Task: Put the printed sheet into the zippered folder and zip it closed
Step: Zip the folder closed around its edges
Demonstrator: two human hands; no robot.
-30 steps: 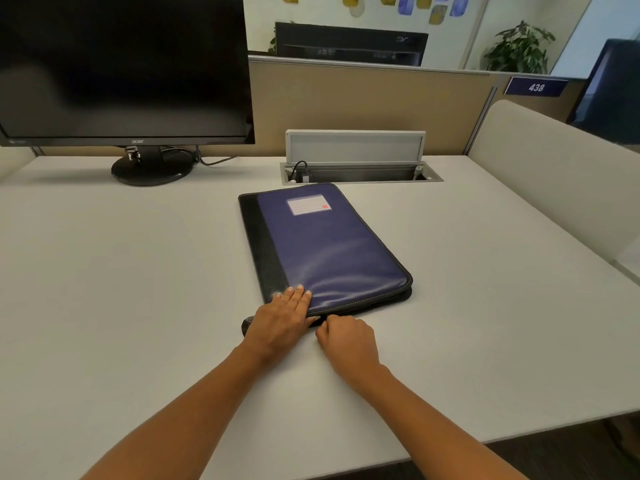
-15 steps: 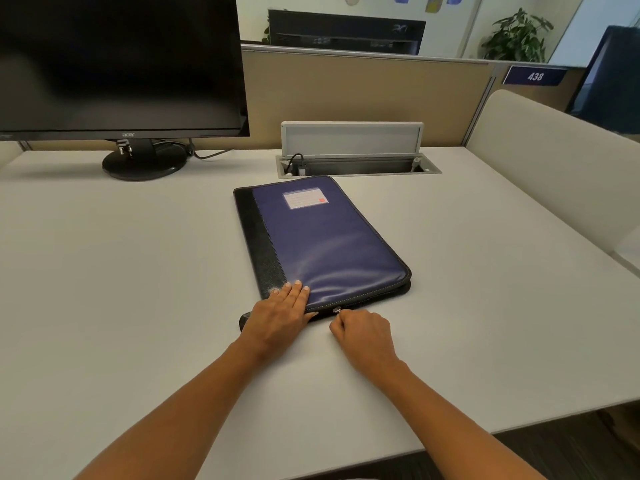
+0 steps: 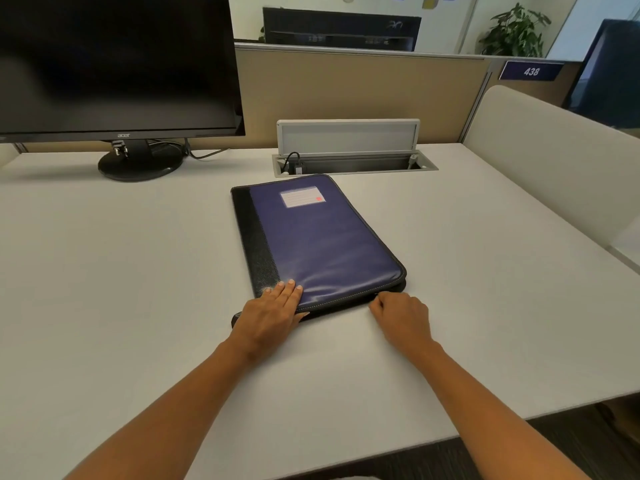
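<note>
A blue zippered folder [image 3: 318, 237] with a black spine strip and a white label lies shut on the white desk [image 3: 121, 271]. My left hand [image 3: 270, 313] rests flat on its near left corner, fingers together, pressing it down. At the folder's near edge, close to the right corner, my right hand [image 3: 403, 318] has its fingers pinched on the zipper pull, which the fingers hide. The printed sheet is out of sight.
A black monitor [image 3: 114, 64] on a round stand sits at the back left. Behind the folder is an open cable hatch [image 3: 349, 161] with its lid up. A beige partition runs along the back, a padded divider [image 3: 554, 161] along the right.
My right hand has slid to the right along the folder's near edge, from near the left hand towards the right corner. The left hand has stayed put.
</note>
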